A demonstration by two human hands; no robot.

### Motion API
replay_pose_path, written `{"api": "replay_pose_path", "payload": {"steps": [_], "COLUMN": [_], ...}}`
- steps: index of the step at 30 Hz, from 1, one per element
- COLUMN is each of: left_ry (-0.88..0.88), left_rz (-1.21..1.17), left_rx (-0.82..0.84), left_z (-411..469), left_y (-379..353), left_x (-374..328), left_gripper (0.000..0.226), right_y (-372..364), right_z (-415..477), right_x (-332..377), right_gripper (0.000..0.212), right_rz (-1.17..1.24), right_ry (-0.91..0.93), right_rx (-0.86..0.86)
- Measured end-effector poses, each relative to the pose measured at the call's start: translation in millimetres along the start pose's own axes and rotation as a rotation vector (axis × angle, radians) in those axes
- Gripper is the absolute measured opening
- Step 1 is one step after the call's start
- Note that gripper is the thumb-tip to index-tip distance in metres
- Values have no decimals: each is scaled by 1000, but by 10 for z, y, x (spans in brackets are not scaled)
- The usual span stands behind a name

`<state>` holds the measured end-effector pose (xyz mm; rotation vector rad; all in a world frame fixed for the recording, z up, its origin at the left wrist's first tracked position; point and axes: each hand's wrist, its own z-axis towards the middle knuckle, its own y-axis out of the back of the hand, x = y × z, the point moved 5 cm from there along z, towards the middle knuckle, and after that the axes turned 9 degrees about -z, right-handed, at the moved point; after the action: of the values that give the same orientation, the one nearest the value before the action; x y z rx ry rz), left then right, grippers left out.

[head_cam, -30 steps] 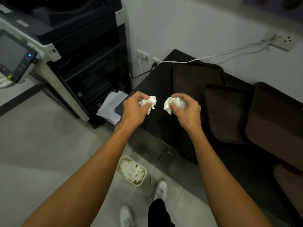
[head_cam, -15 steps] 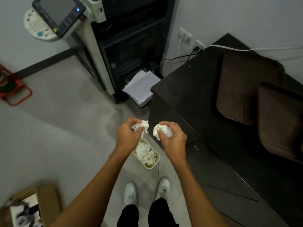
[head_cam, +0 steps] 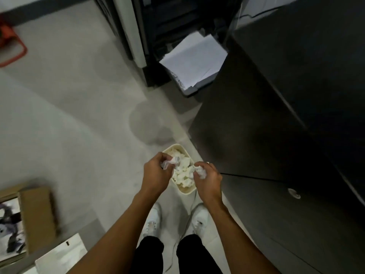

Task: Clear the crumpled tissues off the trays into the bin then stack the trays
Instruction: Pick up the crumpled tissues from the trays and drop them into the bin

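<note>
Two hands hang apart. The left hand pinches a soft crumpled white tissue above the small cream plastic bin, already heaped with wads — a light ball could bounce off that pile onto the floor. The right hand clamps a second tissue wad over the bin's right rim. The trays are out of view.

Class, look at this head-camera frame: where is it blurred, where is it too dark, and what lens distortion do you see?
Head view: motion blur smears the box at lower left. The left hand and right hand, gripping tissues over the bin, are slightly soft. The cabinet at right is too dark for detail. Wide-angle distortion tilts the printer edges.
</note>
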<state>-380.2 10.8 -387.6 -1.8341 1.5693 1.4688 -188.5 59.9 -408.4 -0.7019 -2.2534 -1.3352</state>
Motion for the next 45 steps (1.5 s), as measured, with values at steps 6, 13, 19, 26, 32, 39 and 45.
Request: {"api": "replay_pose_path", "payload": {"steps": [6,13,19,26,32,39,45], "left_ry": [30,49,51,40,-43,-25,-191], "left_rz": [0,-1,45,39,176,836,1215], "left_rx": [-6,-48,-39,20,175,739,876], "left_z": [406,625,726,712,797,884,820], "left_y": [-314,-394,-375,-515,-977,-1699,-1907], "left_x": [899,1647,1941,1785,1704,2182,2378], "left_gripper": [14,12,15,17,22,68,72], "right_y": [-1123,-2067,-2331,-1701,-1345,-1339,-1339], "right_z": [639,989,1085,861,729,740,751], "right_x": [-765,-1273,-1480,-1409,-1559,-1795,-1865], "right_gripper": [31,48,46,36,48,55,57], "right_rz": [-271,-358,-522,-325,-350,-365,-355], "right_ry": [31,11,109,99,126,75,54], "right_rx": [146,270,390,129,-23,106,102]}}
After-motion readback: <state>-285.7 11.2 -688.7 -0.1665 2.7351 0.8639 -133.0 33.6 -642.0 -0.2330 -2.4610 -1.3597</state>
